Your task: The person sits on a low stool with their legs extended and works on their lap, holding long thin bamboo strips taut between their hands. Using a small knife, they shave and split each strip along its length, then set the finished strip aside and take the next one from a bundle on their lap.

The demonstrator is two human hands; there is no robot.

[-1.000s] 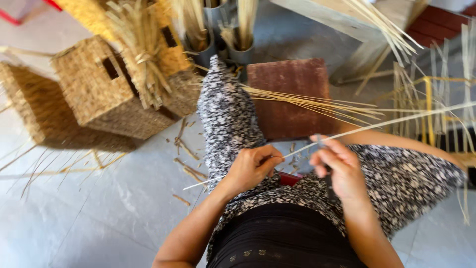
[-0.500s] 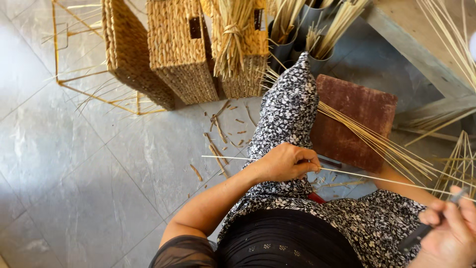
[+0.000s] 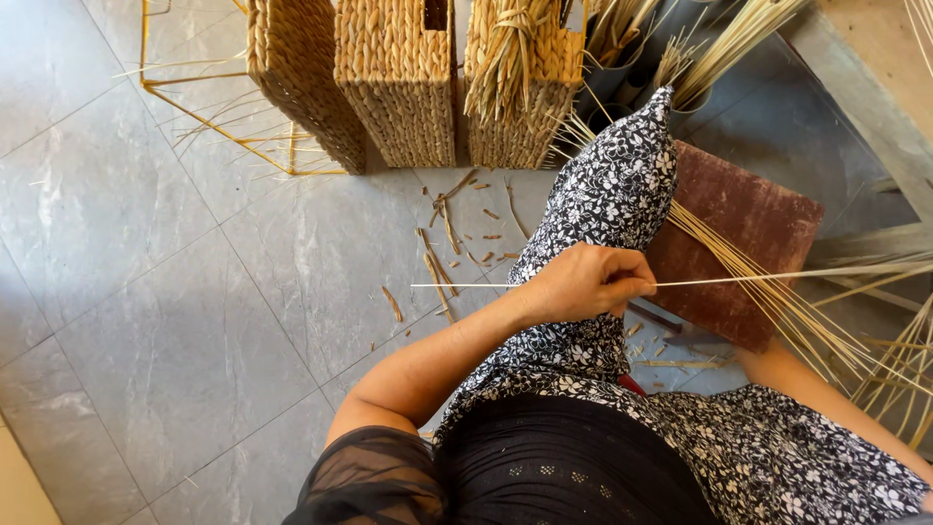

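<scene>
Down at the lap, the left hand (image 3: pixel 583 284) is closed tight around a thin straw (image 3: pixel 739 280), pinching it just above the knee of the patterned trousers (image 3: pixel 607 209). The straw runs level from left to right: a short tip sticks out over the grey floor (image 3: pixel 146 321) to the left, and the long end stretches away past the right edge of the view. The right hand is out of view; only the forearm (image 3: pixel 826 403) shows at lower right, so whether that hand is open or closed cannot be told.

Just beyond the hand, a reddish brick block (image 3: pixel 743 238) sits on the floor beside the leg, with a loose fan of straws (image 3: pixel 777 301) lying slantwise across it, pointing down to the right. Short straw scraps (image 3: pixel 447 243) are scattered on the tiles to the left of the knee.

Farther off, three woven baskets (image 3: pixel 398 83) stand side by side; the right one has a tied straw bundle (image 3: pixel 510 53) hanging over its rim. A yellow wire frame (image 3: pixel 209 122) rests to their left. At the far top, grey tubes (image 3: pixel 622 83) hold upright tufts of straw.
</scene>
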